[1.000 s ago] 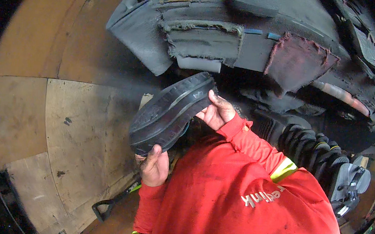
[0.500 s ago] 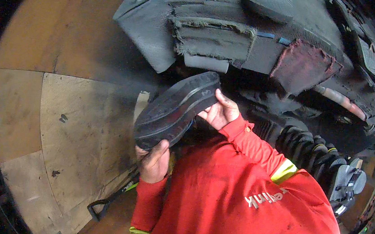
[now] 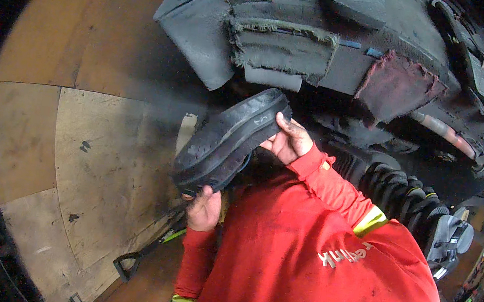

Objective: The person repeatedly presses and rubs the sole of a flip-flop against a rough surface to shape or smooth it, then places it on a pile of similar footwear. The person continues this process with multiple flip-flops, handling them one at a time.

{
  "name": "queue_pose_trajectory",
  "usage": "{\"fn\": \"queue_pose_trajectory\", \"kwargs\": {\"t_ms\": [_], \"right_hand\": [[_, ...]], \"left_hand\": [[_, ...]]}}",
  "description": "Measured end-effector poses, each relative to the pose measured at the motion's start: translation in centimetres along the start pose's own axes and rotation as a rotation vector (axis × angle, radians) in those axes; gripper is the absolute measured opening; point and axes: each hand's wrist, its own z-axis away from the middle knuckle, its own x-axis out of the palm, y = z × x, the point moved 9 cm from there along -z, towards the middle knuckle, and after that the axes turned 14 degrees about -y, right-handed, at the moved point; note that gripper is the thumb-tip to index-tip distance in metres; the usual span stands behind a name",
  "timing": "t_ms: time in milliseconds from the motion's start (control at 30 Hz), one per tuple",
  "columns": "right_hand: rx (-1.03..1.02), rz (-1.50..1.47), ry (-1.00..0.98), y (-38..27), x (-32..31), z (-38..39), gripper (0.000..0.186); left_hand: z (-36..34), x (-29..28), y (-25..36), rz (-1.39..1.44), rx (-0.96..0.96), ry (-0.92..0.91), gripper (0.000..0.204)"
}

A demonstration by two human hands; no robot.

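Observation:
A black ridged rubber shoe sole is held diagonally in both my hands, its upper end below a dust-covered grey machine front with frayed cloth patches. My right hand grips the upper right part, thumb on the side that faces the camera and fingers behind. My left hand holds the lower left end, thumb pointing up against it; some of its fingers are hidden by the sole. My red sleeves show below both hands.
Several dark soles or sandals are stacked at the right, with a grey strapped sandal at their end. A long sole rests on the machine at upper right. Worn plywood panels fill the left. A black handle shows at lower left.
The sole and both my hands have moved slightly up and right in the view, and the sole has tilted a little. The machine also appears slightly further right. My grip continues.

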Motion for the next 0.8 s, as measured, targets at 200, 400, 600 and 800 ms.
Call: {"fn": "queue_pose_trajectory", "kwargs": {"t_ms": [200, 400, 600, 800], "right_hand": [[-0.150, 0.445, 0.156, -1.7, -0.9, 0.3, 0.036], [-0.222, 0.577, 0.223, -2.1, -1.1, 1.7, 0.030], [-0.274, 0.356, 0.236, -2.1, -1.4, 1.1, 0.027], [-0.262, 0.119, 0.221, -2.4, -1.8, 0.8, 0.047]], "left_hand": [[3.7, -4.2, -9.8, -0.173, -0.411, -0.048, 0.052], [-6.9, 5.3, -0.2, -0.567, -0.157, -0.184, 0.059], [-16.1, 16.2, 0.5, -0.494, -0.195, -0.360, 0.039], [-16.7, 19.2, 2.1, -0.819, -0.035, -0.342, 0.026]]}}
